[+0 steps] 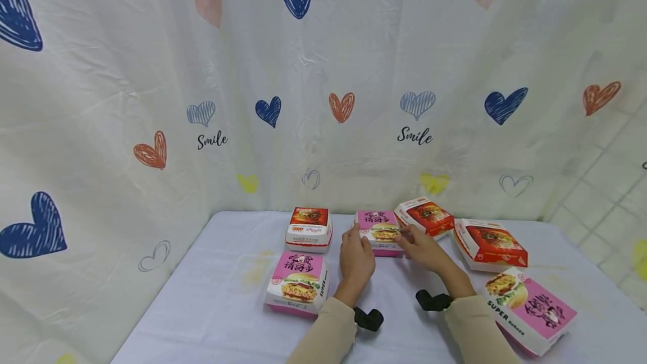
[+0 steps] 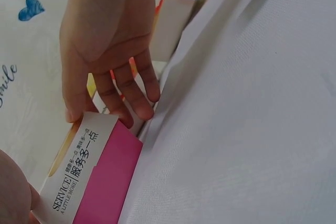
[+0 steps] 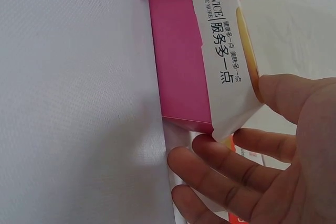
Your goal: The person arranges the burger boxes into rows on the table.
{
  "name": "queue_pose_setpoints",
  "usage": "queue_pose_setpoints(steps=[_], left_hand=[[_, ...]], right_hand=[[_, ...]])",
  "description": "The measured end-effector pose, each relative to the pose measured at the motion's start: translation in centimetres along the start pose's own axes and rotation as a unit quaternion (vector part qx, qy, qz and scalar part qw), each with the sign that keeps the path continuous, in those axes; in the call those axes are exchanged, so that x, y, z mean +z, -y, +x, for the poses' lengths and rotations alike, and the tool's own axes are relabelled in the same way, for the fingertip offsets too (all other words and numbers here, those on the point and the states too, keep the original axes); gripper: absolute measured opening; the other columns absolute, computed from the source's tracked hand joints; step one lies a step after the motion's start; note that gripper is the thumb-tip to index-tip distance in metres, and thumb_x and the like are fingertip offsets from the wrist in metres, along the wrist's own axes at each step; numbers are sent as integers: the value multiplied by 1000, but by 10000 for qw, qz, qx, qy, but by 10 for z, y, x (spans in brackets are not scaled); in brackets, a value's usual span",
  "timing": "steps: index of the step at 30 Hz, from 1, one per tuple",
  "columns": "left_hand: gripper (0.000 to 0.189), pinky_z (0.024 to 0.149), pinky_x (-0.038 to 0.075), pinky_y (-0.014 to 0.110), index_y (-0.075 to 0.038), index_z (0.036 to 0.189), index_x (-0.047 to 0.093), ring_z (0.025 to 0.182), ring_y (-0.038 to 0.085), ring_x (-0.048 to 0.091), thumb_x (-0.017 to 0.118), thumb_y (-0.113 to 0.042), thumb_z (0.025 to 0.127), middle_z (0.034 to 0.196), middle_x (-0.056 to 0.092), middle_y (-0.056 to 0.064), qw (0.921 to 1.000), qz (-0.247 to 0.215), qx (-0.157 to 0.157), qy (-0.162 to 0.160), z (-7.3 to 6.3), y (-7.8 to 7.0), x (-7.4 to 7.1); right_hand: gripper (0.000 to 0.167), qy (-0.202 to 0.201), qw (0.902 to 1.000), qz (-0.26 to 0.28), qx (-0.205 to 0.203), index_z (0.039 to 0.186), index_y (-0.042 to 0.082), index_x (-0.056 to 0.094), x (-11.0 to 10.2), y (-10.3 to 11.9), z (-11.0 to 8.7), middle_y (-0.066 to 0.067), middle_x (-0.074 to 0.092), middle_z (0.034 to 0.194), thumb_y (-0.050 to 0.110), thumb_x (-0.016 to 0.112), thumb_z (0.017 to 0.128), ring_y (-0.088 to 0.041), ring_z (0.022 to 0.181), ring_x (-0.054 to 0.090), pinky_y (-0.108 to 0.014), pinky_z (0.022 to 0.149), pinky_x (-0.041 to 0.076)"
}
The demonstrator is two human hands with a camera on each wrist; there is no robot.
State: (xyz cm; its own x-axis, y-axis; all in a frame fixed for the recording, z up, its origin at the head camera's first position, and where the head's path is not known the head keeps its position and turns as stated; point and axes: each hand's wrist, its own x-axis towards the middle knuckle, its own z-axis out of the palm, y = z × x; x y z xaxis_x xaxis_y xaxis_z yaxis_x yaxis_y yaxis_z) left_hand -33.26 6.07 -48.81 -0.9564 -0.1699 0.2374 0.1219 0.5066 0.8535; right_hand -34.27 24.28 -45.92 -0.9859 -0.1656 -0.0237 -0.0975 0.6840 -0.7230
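Over at the far side, the pink burger box (image 1: 378,233) sits between the left hand (image 1: 357,257), thumb on its corner and fingers loosely spread, and the right hand (image 1: 424,249), a near mirror, thumb at the top edge, fingers apart down the side! Contact looks light, so a one-sided push could twist the box, and squeezing too hard might dent those thin walls. Watch the right, too: the far red box (image 1: 429,219) lies just beside those fingers and could get nudged. Now the edges: the white tablecloth (image 1: 202,308) ends just behind, up against the curtain (image 1: 364,145), so little room that way. On the left, a narrow gap before the red-and-white box (image 1: 309,235); best open room looks to be the near middle
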Motion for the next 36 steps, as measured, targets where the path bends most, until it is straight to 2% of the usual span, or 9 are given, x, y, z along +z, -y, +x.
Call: queue_pose_setpoints(steps=[19, 27, 32, 36], left_hand=[[47, 102, 49, 54, -13, 154, 45, 127, 36, 58, 47, -22, 108, 147, 53, 17, 9999, 167, 1, 40, 2, 3, 2], [47, 100, 48, 56, -8, 152, 47, 123, 39, 59, 49, -18, 106, 144, 54, 21, 9994, 220, 209, -140, 1, 2, 0], [50, 103, 46, 58, -8, 153, 44, 130, 41, 52, 51, -21, 106, 150, 47, 23, 9989, 351, 243, -192, 1, -4, -2], [52, 107, 43, 61, -7, 153, 43, 137, 43, 45, 54, -23, 105, 154, 41, 25, 9987, 401, 295, -146, 0, -13, -8]], right_hand=[[59, -12, 10000, 8, -15, 139, 0, 45, 1, -3, 1, -13, 62, 101, 47, 54, 104, -21, 85, 59, -32, 70, 47], [59, 86, 9998, -157, 65, 142, 0, 45, -3, 0, -1, -14, 65, 105, 45, 55, 104, -20, 87, 60, -32, 74, 50], [57, 86, 9993, -348, 88, 142, 1, 47, -12, 7, -6, -17, 66, 114, 43, 55, 104, -22, 92, 63, -38, 78, 55], [55, -11, 9992, -409, 16, 141, 1, 48, -21, 13, -11, -20, 66, 112, 41, 56, 104, -25, 93, 65, -37, 73, 54]])
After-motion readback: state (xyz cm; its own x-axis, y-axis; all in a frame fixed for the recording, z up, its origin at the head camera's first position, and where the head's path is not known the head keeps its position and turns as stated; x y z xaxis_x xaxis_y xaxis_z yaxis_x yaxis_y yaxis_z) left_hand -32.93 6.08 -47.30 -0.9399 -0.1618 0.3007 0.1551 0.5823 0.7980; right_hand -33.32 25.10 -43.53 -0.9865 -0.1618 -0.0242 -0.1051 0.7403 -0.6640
